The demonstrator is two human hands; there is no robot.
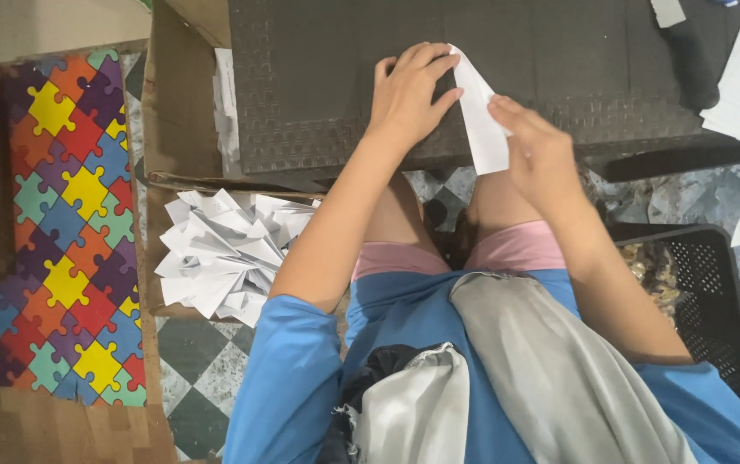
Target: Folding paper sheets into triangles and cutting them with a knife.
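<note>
The folded white paper strip [481,116] stands between both hands on the dark worktop [318,86], its long axis running far-to-near. The left hand [410,94] pinches its far tip; the right hand [537,146] grips its near end.

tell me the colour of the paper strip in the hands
White, seen best in the head view: the paper strip.

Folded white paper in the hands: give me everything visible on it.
The folded paper piece is plain white, thin, folded into a long narrow strip with a pointed upper end and a squarer lower end. It stands roughly upright, tilted slightly, over the dark textured work surface. The left hand pinches its upper tip; the right hand touches its lower right edge. No print is discernible.
</note>
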